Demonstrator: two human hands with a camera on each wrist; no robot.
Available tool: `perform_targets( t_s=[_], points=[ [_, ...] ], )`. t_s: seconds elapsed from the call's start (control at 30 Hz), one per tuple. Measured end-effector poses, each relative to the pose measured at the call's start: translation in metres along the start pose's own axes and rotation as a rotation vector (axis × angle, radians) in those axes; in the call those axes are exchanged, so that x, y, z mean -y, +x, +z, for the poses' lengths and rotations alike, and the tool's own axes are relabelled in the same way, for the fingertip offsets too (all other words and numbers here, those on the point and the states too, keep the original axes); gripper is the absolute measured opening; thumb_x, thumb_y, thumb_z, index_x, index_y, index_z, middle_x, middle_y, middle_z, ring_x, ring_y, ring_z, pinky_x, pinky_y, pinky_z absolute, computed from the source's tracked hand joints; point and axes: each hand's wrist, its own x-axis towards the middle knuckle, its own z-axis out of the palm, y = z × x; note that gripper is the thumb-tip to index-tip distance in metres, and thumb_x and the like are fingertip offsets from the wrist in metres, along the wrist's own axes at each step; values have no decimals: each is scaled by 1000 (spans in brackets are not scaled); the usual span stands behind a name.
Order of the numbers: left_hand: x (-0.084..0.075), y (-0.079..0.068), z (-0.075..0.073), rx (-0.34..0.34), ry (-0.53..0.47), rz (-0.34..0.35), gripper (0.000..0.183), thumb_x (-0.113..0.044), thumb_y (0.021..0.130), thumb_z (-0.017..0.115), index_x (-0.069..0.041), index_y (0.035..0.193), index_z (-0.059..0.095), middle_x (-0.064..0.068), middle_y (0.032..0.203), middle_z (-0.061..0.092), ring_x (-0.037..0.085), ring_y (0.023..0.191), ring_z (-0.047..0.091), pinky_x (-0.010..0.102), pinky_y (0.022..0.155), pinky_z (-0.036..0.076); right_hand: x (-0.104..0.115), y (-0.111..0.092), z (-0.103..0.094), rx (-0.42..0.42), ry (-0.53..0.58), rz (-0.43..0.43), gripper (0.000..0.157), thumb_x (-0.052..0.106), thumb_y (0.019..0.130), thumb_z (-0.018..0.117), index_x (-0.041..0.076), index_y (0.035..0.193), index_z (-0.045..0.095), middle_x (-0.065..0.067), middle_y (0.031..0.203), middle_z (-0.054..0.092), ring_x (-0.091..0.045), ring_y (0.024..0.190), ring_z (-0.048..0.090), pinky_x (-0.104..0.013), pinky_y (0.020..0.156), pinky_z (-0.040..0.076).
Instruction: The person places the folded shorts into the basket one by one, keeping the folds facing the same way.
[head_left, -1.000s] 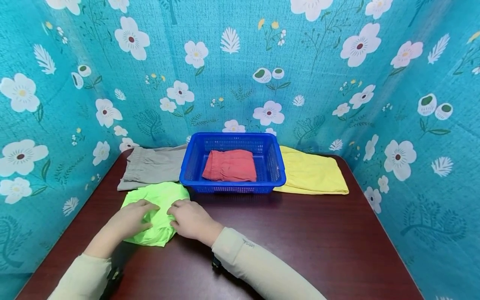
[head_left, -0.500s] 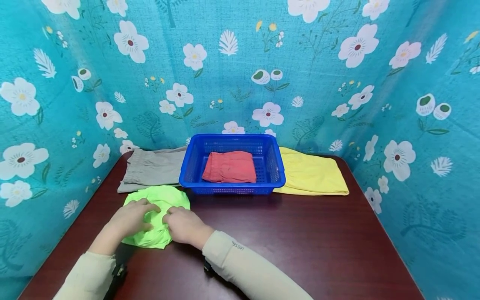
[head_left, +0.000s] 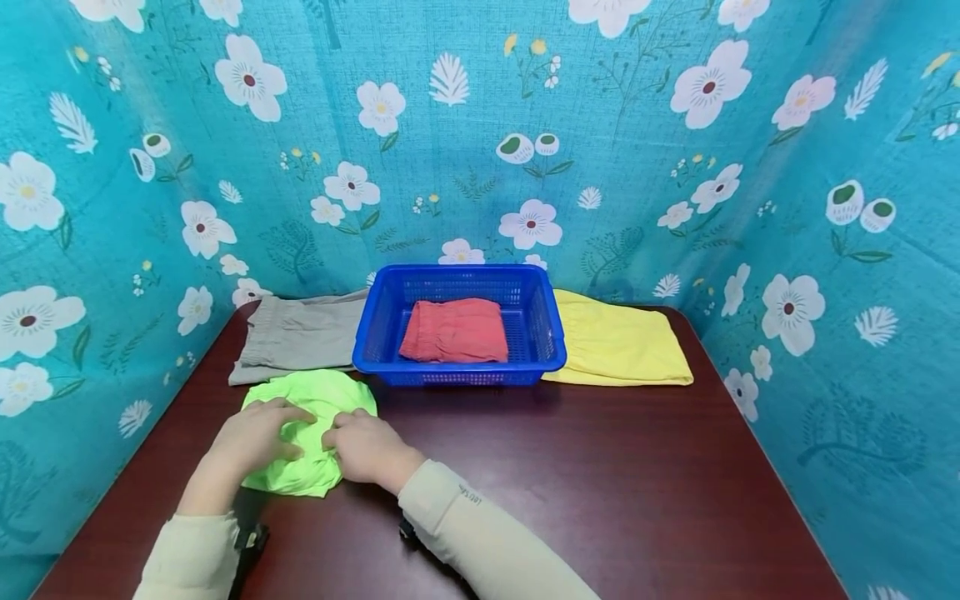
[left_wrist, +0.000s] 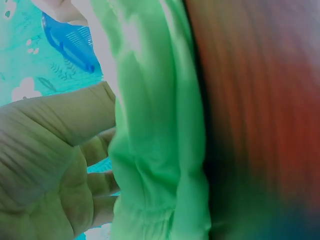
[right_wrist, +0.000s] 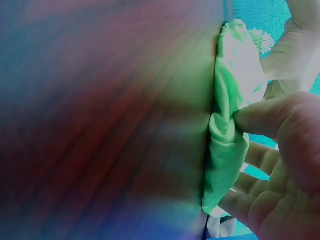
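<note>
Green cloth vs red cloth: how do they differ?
Place: green cloth is on the table; red cloth is in the blue basket.
Shape: green cloth is rumpled, rounded; red cloth is neater, roughly rectangular.
Contact: left hand and right hand touch the green cloth, neither the red cloth.
Shared: each is one plain colour.

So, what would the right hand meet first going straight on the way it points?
The green cloth, which the right hand touches; then probably the left hand, though depth there is unclear.
</note>
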Motion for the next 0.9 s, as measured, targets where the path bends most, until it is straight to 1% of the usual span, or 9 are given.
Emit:
perform_targets(
  t_s=[0.07, 0.13, 0.3, 0.43, 0.6, 0.73, 0.83, 0.9],
  points=[
    [-1, 0, 0, 4, -7, -6, 51, -35, 69, 84, -27, 117, 68, 8, 121, 62, 40, 108, 53, 54, 79, 49, 1, -1, -1, 11, 3, 3, 26, 26, 86, 65, 40, 107, 68, 14, 101, 57, -8, 93, 52, -18, 80, 43],
    [-3, 0, 2, 2, -6, 2, 51, -34, 69, 84, -27, 117, 68, 8, 120, 62, 39, 107, 54, 54, 81, 49, 1, -3, -2, 18, 3, 9, 25, 26, 85, 65, 40, 106, 68, 14, 101, 58, -9, 91, 52, -19, 78, 44],
    [-7, 0, 3, -20, 10, 33, 49, -32, 69, 85, -24, 115, 69, 8, 115, 64, 37, 103, 57, 53, 84, 48, 1, -5, -3, 36, 20, 40, 24, 27, 84, 67, 42, 103, 69, 14, 101, 57, -10, 90, 51, -20, 72, 45],
    [-11, -1, 1, -42, 17, 40, 48, -29, 68, 86, -23, 113, 70, 7, 112, 64, 36, 102, 58, 52, 85, 48, 2, -5, -5, 49, 16, 52, 26, 29, 82, 68, 44, 103, 69, 14, 101, 56, -11, 91, 50, -21, 69, 46],
    [-17, -3, 1, -44, 12, 44, 49, -28, 67, 86, -24, 113, 70, 6, 112, 64, 36, 102, 58, 52, 86, 48, 3, -9, -11, 75, 5, 57, 27, 30, 81, 70, 45, 103, 68, 14, 101, 55, -11, 90, 49, -21, 68, 45],
    [-22, -4, 2, -38, 14, 46, 49, -28, 67, 86, -24, 113, 70, 6, 111, 64, 35, 101, 59, 52, 85, 48, 2, -14, -12, 95, 15, 56, 27, 29, 81, 69, 44, 103, 68, 14, 100, 55, -11, 89, 48, -21, 65, 44],
    [-26, -3, 4, -44, 21, 63, 48, -28, 67, 86, -23, 112, 70, 5, 110, 65, 34, 99, 59, 51, 83, 49, 0, -18, -13, 101, 25, 60, 27, 28, 80, 70, 43, 102, 69, 13, 98, 54, -12, 87, 48, -21, 61, 42],
    [-28, -2, 5, -54, 26, 77, 48, -27, 67, 87, -23, 112, 71, 5, 109, 65, 33, 97, 59, 50, 82, 49, -2, -21, -14, 99, 20, 57, 26, 28, 79, 70, 43, 100, 69, 12, 96, 54, -12, 85, 48, -21, 62, 40]
  ],
)
